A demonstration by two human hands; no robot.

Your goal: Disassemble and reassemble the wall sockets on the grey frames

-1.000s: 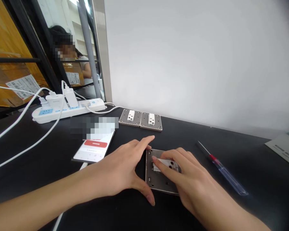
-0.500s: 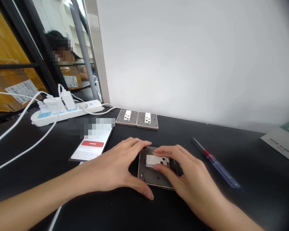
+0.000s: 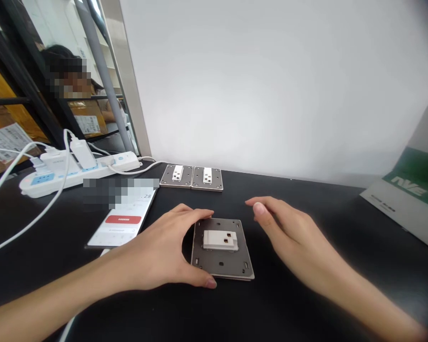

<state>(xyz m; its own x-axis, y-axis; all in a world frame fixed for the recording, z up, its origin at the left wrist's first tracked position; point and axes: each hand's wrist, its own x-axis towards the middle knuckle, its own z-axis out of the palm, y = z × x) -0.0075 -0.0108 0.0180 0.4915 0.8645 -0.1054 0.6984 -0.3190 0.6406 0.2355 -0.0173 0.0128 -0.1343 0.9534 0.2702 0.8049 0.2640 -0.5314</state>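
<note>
A square wall switch panel [image 3: 221, 265] lies on the black table, its dark metal back facing up. The white switch module [image 3: 219, 240] at its middle has two small square openings with brass-coloured insides. My left hand [image 3: 167, 247] grips the panel from the left, fingertips at its far edge and thumb at its near edge. To the panel's right, my right hand [image 3: 290, 230] hovers apart from it. Its thumb and index finger are stretched out, and nothing shows in them. The other fingers are partly hidden. The screwdriver cannot be seen; my right hand and forearm cover that area.
Two similar panels [image 3: 207, 185] stand side by side near the wall. A phone [image 3: 119, 232] lies left, before a white power strip [image 3: 78, 175] with chargers and cables. At right is a grey-and-green box or bag [image 3: 410, 185]. Another person is behind the shelf.
My right hand has left the white module and moved right, over where the screwdriver lay. My left hand stays on the panel. The view has turned somewhat to the right.
</note>
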